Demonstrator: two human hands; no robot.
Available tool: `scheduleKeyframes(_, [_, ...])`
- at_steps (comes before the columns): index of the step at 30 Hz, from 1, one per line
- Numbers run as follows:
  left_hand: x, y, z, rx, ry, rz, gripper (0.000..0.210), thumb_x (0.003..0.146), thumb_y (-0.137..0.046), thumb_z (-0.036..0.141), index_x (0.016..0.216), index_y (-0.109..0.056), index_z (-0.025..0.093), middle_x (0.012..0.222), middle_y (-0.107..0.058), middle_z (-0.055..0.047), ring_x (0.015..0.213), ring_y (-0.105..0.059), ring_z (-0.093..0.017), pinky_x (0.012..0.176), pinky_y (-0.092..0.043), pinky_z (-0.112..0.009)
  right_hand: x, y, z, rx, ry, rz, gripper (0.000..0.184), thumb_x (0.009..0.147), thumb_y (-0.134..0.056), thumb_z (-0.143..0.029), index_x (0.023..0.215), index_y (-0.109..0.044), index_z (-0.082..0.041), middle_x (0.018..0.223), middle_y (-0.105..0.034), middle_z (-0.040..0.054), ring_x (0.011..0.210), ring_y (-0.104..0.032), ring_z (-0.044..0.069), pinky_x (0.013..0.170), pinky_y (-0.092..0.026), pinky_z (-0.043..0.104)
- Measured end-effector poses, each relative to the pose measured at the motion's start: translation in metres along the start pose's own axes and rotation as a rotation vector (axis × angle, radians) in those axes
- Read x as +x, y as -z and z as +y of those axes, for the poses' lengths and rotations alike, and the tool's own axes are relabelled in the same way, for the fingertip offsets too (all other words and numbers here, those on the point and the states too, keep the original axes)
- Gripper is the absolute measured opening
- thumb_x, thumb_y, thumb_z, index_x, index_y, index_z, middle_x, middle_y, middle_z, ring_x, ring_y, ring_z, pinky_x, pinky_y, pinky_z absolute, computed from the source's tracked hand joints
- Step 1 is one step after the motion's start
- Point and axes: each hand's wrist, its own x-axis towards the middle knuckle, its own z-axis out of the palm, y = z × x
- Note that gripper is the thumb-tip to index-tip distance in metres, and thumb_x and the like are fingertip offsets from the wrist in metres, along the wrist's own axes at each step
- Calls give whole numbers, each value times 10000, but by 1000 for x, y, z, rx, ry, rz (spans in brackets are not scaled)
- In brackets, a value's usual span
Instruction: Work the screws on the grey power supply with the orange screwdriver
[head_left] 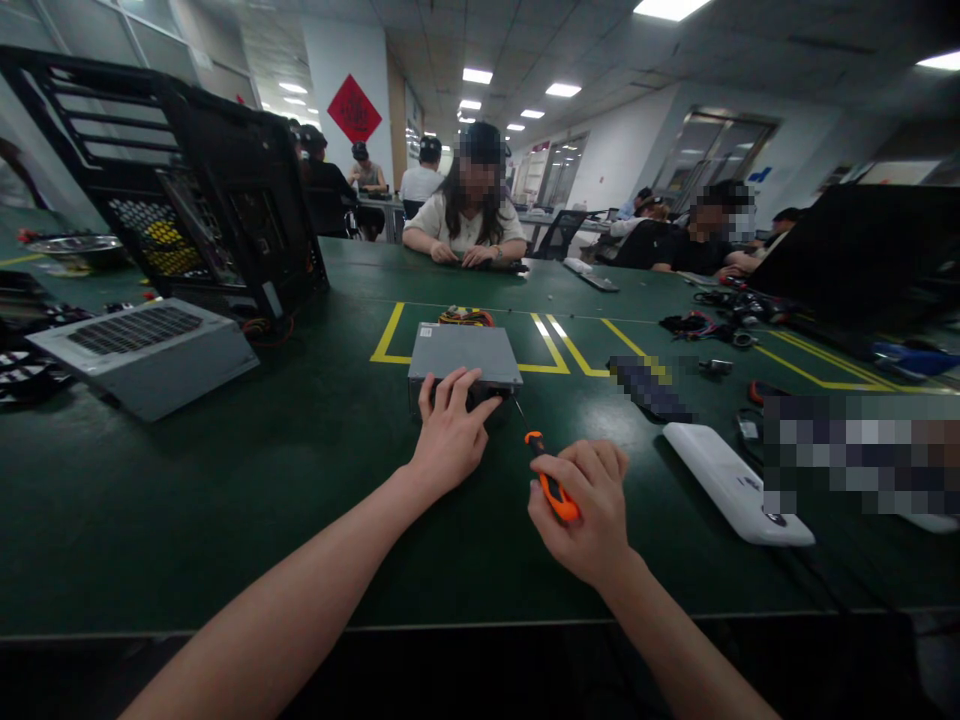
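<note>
Left hand [454, 435] splayed loosely against a grey metal box [465, 350] at frame centre, right hand [594, 512] wrapped around an orange-and-black screwdriver [558, 497], tip by the box's near right corner, green table [225, 500] beneath

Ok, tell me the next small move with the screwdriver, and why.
Probably settle the screwdriver tip against the metal box at its near right corner: the right hand aims it there, and the left hand rests on the box. Whether the tip already touches, I can't tell.
</note>
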Motion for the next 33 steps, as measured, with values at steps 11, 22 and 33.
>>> scheduleKeyframes(11, [0,1,0,7,-4,4,373,758,-491,148,1092,-584,283,1324,-365,-66,1264,-248,-267,1054,-96,-531,-1,-2,4,151,-121,19,171,782,-457,-195,950,-486,-192,770,-544,11,706,-496,156,768,-365,383])
scheduleKeyframes(22, [0,-1,-1,9,-11,1,367,761,-493,155,1097,-580,276,1324,-360,-73,1269,-242,-267,1056,-89,-528,-1,-1,3,89,-102,-8,164,773,-494,-211,933,-522,-188,748,-535,16,692,-485,160,703,-360,363])
scheduleKeyframes(33, [-1,0,-2,15,-17,1,362,767,-491,159,1097,-577,282,1321,-364,-66,1268,-243,-265,1055,-98,-530,-1,1,1,41,-79,-47,106,758,-501,-240,816,-578,-198,715,-469,14,688,-464,164,679,-353,353])
